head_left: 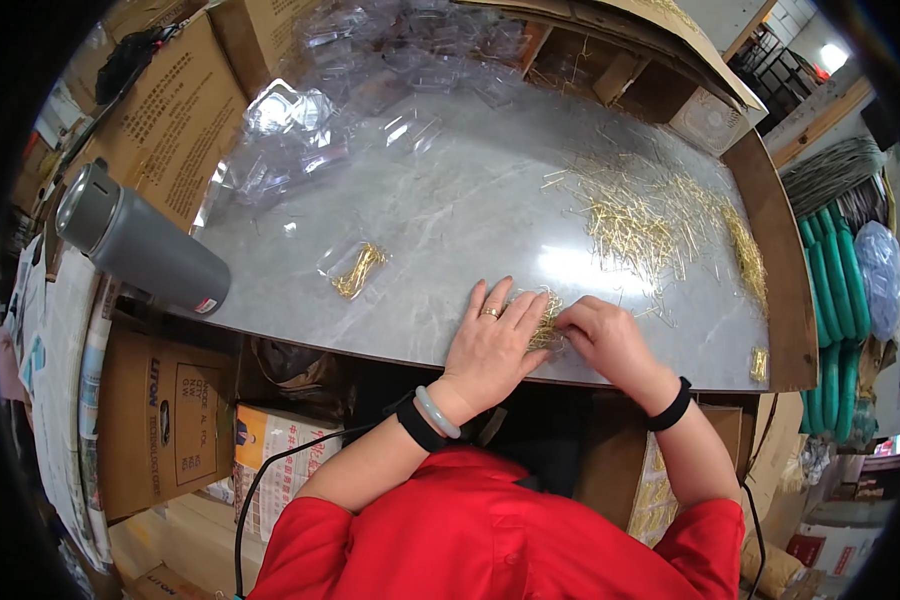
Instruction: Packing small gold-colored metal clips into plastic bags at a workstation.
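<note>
My left hand (492,340) lies on the grey tabletop with its fingers stretched out, its palm side and thumb against a small heap of thin gold wire pieces (546,326). From the other side, my right hand (610,340) pinches at the edge of that heap; its fingertips are partly hidden. Farther right spreads a large loose pile of gold wire pieces (635,230). To the left, a clear plastic blister tray (380,291) bears a bundle of gold wire pieces (359,270).
A grey tumbler (150,240) stands at the table's left edge. Clear plastic trays (410,60) are heaped at the back left beside a cardboard box (185,130). A wooden board (770,260) borders the right side, with a small gold bundle (759,364) near it.
</note>
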Tool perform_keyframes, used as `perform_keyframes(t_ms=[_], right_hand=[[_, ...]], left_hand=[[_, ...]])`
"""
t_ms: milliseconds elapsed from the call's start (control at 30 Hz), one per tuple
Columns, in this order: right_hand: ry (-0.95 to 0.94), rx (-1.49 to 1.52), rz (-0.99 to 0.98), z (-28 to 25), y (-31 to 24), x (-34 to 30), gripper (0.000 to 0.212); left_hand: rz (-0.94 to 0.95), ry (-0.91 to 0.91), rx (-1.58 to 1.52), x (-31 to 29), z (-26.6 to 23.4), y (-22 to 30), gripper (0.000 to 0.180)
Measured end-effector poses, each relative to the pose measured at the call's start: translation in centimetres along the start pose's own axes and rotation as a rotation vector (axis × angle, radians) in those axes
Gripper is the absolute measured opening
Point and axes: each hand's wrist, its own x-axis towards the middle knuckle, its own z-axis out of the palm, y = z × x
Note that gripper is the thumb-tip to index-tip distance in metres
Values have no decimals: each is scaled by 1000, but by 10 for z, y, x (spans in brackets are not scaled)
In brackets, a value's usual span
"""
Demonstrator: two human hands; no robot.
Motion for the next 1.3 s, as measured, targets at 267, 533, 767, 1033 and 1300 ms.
perform_keyframes(t_ms=[267,533,767,1033,1300], right_hand=[[-103,-17,-38,-22,12,37,21],[-268,40,108,-32,21,35,16],[-180,110,202,-21,10,7,16],[-126,48,24,-20,3,14,11],[-122,64,233,-35,-1,40,16]], left_hand=[[13,4,24,1,-1,0,66],[2,9,-2,0,0,1,69],[-7,19,-41,0,-1,1,72],[17,28,-63,-1,-2,1,69],[50,42,16,-2,1,-1,61]])
